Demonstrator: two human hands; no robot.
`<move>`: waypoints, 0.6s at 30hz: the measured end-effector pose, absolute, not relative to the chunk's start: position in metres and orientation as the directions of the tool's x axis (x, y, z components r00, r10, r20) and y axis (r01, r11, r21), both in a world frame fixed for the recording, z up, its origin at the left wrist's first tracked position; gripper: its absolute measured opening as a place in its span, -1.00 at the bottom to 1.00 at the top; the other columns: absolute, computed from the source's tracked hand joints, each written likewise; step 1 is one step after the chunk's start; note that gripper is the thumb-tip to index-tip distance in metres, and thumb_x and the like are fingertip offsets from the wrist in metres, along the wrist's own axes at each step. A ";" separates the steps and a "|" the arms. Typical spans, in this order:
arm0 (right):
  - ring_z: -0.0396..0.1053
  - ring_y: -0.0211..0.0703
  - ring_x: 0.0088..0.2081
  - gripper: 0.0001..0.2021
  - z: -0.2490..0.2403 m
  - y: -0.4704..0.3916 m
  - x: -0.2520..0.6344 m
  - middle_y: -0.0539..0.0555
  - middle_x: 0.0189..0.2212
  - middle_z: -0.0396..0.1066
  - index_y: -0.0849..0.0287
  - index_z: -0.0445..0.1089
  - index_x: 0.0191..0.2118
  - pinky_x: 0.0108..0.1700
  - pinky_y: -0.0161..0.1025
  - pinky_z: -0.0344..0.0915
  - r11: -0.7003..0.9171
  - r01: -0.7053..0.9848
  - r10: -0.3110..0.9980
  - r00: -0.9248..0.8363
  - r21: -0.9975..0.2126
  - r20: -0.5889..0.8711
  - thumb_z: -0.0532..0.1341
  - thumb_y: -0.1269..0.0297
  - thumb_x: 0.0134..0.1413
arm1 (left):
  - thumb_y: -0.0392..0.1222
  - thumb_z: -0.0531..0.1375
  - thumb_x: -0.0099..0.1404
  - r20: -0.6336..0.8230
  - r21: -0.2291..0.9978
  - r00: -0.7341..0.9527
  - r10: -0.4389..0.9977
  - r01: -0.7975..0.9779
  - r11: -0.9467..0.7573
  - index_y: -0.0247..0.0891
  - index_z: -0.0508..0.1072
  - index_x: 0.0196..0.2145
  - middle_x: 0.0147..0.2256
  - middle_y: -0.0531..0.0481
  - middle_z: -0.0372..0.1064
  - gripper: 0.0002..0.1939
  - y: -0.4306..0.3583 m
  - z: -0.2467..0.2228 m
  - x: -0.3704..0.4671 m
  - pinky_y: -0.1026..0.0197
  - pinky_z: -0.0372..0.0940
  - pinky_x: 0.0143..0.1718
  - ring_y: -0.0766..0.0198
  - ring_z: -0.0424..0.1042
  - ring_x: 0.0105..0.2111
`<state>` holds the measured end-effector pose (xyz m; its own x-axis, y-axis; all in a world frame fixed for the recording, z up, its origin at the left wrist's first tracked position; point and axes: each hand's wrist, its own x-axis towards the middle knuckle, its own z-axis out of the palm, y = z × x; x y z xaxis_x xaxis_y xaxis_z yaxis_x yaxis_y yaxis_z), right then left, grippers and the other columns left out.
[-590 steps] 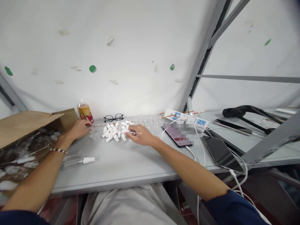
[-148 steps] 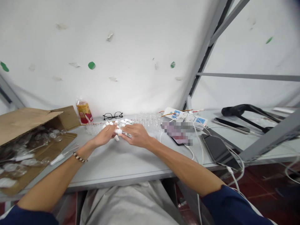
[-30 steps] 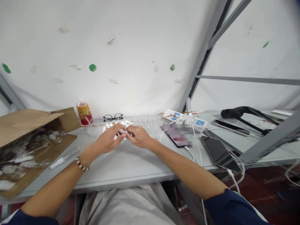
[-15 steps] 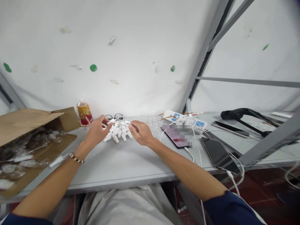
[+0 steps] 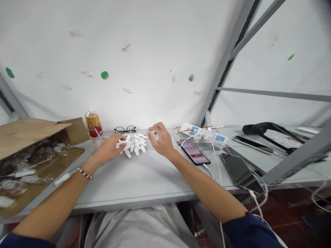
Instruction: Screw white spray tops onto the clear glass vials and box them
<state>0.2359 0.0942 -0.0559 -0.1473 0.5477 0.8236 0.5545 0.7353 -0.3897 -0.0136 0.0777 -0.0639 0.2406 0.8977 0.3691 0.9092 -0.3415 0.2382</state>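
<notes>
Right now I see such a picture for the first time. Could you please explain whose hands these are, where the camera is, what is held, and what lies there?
There is no robot here, only a person's two bare hands. The camera sits on that person's head and looks forward and down. The left hand is at a pile of white pieces; the right hand is raised beside it. Whether either holds something small, I cannot tell. On the grey table also lie eyeglasses, phones, white cables and a power strip; an open cardboard box with clear pieces is at the left.
</notes>
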 end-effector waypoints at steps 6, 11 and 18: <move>0.15 -0.26 -0.46 -0.81 -0.028 0.112 0.279 -0.02 -0.50 0.15 0.17 0.37 -0.40 -0.37 -0.27 0.20 0.665 0.541 0.523 0.156 -0.515 0.838 0.20 0.15 0.04 | 0.06 0.03 0.29 0.344 0.265 0.293 0.892 0.881 -0.392 -0.17 0.40 -0.14 -0.07 -0.08 0.41 -0.67 0.073 -0.065 -0.008 0.11 0.32 -0.20 0.10 0.43 -0.15; 0.09 -0.33 -0.56 -0.75 -0.024 0.113 0.290 -0.07 -0.62 0.16 0.21 0.39 -0.42 -0.49 -0.32 0.07 0.600 0.480 0.710 0.049 -0.640 0.703 0.24 0.09 -0.03 | 0.05 0.03 0.30 0.347 0.263 0.301 0.888 0.878 -0.401 -0.16 0.38 -0.10 -0.03 -0.07 0.39 -0.67 0.072 -0.066 -0.010 0.11 0.31 -0.21 0.11 0.42 -0.14; 0.14 -0.32 -0.55 -0.69 -0.022 0.112 0.312 -0.06 -0.63 0.25 0.23 0.42 -0.45 -0.50 -0.33 0.08 0.553 0.482 0.830 -0.387 -0.680 0.401 0.31 0.04 -0.12 | 0.05 0.03 0.31 0.337 0.240 0.313 0.888 0.883 -0.402 -0.15 0.31 0.01 0.04 -0.08 0.35 -0.62 0.074 -0.068 -0.011 0.10 0.30 -0.19 0.09 0.42 -0.09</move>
<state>0.3124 0.1124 -0.0222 -0.3875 0.8302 0.4007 0.4822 0.5530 -0.6795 -0.0114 0.0740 -0.0682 0.3128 0.8880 0.3370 0.8834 -0.4024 0.2403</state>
